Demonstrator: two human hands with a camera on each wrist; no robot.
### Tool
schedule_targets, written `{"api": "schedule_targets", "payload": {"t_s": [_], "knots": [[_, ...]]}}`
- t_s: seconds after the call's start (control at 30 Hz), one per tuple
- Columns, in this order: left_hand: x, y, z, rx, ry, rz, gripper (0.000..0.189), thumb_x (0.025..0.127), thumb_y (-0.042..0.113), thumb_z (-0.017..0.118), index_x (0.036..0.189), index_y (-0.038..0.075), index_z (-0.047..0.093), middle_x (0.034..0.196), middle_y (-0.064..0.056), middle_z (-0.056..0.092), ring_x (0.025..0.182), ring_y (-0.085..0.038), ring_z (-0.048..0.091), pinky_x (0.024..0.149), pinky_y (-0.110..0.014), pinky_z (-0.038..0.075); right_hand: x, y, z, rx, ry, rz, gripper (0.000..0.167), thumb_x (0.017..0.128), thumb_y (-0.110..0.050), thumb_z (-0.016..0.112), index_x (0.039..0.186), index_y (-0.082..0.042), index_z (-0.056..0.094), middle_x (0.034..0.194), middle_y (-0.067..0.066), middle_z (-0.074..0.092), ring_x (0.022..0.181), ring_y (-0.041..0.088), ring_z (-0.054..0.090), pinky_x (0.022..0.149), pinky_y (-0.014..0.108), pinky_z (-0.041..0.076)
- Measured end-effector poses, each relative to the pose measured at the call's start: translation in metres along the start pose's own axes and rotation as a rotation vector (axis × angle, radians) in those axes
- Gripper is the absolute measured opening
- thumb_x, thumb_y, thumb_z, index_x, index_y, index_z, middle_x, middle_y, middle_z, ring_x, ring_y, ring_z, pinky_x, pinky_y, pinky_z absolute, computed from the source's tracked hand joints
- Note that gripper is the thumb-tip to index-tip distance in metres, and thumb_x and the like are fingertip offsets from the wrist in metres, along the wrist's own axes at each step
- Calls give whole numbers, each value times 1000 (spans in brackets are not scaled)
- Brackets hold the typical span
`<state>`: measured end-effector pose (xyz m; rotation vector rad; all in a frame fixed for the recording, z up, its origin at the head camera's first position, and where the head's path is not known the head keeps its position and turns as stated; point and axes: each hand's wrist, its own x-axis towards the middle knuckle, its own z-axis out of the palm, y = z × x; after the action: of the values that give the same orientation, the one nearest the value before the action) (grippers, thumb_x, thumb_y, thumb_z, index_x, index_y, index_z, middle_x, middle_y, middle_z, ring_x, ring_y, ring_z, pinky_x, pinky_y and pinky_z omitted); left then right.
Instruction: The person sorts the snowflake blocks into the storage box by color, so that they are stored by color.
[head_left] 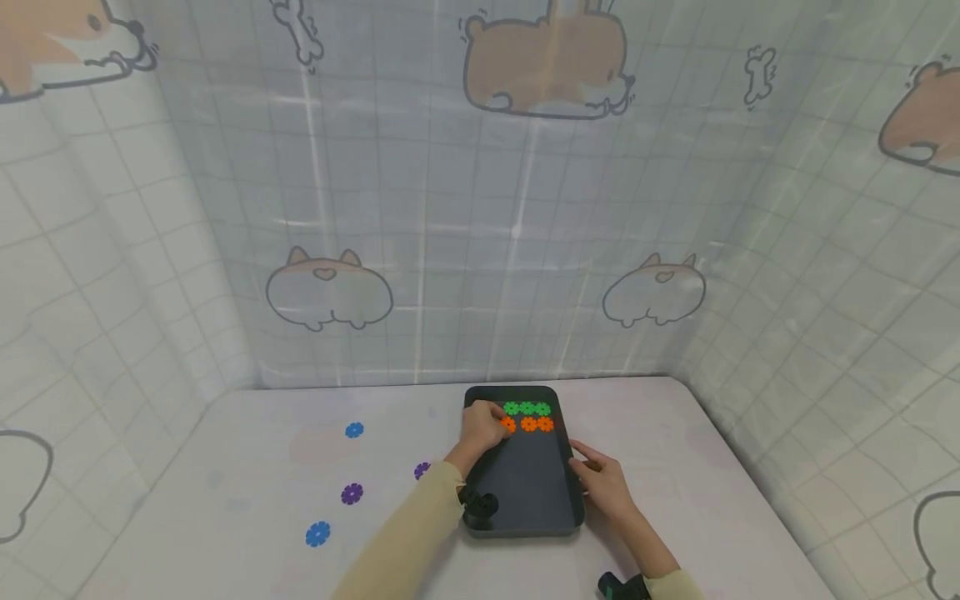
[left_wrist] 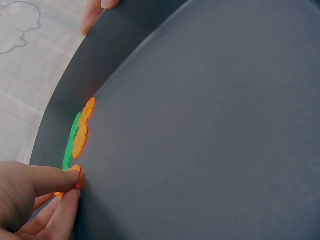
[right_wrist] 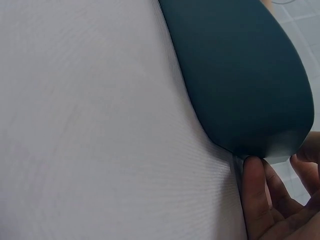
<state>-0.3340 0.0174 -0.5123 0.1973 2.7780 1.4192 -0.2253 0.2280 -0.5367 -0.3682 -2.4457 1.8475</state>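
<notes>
A dark rectangular tray [head_left: 525, 492] lies on the table, with a row of green flower-shaped discs [head_left: 527, 408] near its far end. Just below them is a row of orange flower-shaped discs [head_left: 529, 424]. My left hand [head_left: 482, 427] reaches over the tray's left side and pinches the leftmost orange disc [left_wrist: 77, 172] between thumb and fingers, at the tray floor. My right hand [head_left: 604, 483] holds the tray's right side, fingertips low against the outer wall [right_wrist: 245, 90]. Part of the pinched disc is hidden by the fingers.
Left of the tray, blue discs [head_left: 318, 534] and purple discs [head_left: 352, 493] lie scattered on the white tabletop [head_left: 255, 467]. One purple disc [head_left: 422, 471] is close to the left sleeve. A printed curtain [head_left: 480, 317] hangs behind the table and along both sides.
</notes>
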Motion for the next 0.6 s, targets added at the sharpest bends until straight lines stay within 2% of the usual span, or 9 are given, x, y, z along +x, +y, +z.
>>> {"api": "schedule_targets", "payload": {"t_s": [0.23, 0.6], "knots": [[-1, 0, 0, 22, 4, 12, 33, 72, 4, 85, 103, 0, 74, 98, -13, 71, 80, -25, 67, 68, -38, 58, 0, 0, 1, 16, -6, 1, 41, 94, -16, 64, 135, -12, 60, 94, 12, 65, 69, 21, 59, 57, 33, 54], [-2, 1, 2, 42, 16, -3, 33, 70, 6, 87, 100, 2, 76, 98, -11, 71, 89, -29, 66, 70, -39, 58, -1, 1, 0, 11, -4, -2, 41, 94, -18, 65, 134, -12, 60, 94, 11, 66, 68, 21, 57, 56, 32, 52]]}}
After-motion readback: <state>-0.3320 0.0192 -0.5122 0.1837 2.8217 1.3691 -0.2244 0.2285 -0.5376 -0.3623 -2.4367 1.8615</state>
